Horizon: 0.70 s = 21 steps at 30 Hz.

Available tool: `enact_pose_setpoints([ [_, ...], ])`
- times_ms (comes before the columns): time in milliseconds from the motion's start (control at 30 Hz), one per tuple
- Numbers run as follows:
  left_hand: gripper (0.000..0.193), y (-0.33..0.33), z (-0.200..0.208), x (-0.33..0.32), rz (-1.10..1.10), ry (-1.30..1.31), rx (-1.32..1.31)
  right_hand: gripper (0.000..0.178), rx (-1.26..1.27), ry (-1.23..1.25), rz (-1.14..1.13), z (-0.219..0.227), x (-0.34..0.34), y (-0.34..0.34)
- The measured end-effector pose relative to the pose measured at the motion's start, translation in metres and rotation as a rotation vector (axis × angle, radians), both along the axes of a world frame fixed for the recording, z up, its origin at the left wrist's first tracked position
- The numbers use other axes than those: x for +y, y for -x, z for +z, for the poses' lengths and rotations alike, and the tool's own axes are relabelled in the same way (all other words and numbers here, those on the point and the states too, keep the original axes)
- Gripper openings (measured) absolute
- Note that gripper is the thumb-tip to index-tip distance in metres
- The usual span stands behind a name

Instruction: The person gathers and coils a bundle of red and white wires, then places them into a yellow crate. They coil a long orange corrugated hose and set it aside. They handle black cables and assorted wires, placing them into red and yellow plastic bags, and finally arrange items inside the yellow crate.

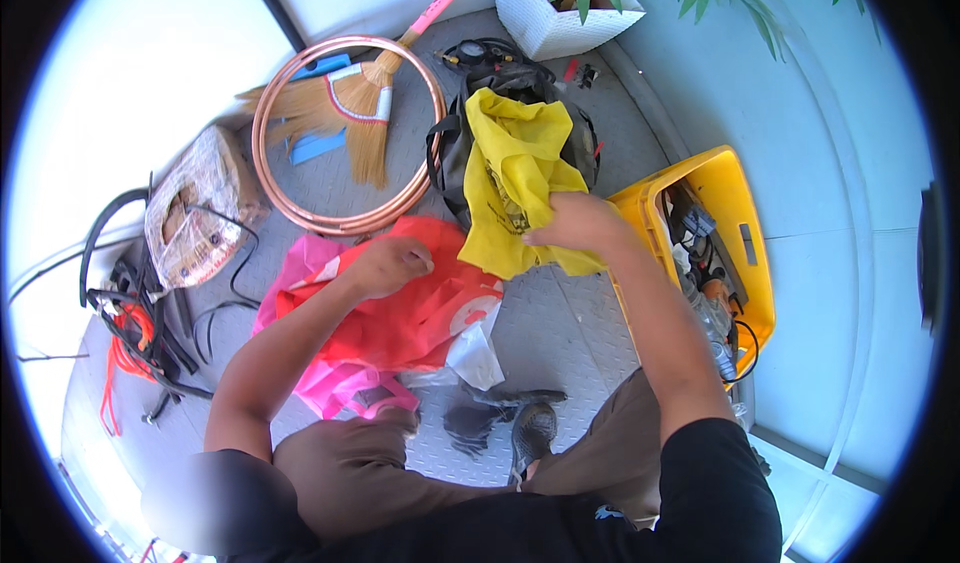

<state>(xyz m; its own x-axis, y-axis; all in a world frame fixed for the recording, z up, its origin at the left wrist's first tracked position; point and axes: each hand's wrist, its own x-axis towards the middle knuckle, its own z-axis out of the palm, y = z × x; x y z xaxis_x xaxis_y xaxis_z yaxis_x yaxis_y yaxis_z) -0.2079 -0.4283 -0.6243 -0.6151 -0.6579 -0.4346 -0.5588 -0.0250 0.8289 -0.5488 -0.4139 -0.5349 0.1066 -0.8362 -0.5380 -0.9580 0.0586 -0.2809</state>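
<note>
My right hand grips the lower right part of a yellow cloth bag, its fingers partly hidden by folds. The yellow bag hangs crumpled over a black bag with handles. To the left, my left hand is over a red bag, fingers curled together; what they hold, if anything, does not show. The red bag lies spread on the floor, with a pink bag under it and a whitish sheet at its right corner.
A yellow crate of tools stands at right. Beyond the red bag are a copper tubing coil, a straw broom and a pressure gauge. A plastic-wrapped roll and black cables lie left. A white planter stands behind.
</note>
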Motion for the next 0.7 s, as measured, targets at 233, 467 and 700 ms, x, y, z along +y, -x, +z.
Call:
enact_pose_setpoints([
  [233, 0.031, 0.046, 0.024, -0.178, 0.079, 0.535, -0.131, 0.053, 0.482, 0.624, -0.475, -0.015, 0.014, 0.09],
  [467, 0.032, 0.229, -0.042, -0.338, -0.047, 0.825, -0.129, 0.036, 0.304, 0.736, -0.376, -0.053, 0.023, 0.108],
  [700, 0.121, 0.331, -0.074, -0.334, 0.088, 0.344, -0.573, 0.028, 0.229, 0.594, -0.451, -0.045, 0.018, 0.106],
])
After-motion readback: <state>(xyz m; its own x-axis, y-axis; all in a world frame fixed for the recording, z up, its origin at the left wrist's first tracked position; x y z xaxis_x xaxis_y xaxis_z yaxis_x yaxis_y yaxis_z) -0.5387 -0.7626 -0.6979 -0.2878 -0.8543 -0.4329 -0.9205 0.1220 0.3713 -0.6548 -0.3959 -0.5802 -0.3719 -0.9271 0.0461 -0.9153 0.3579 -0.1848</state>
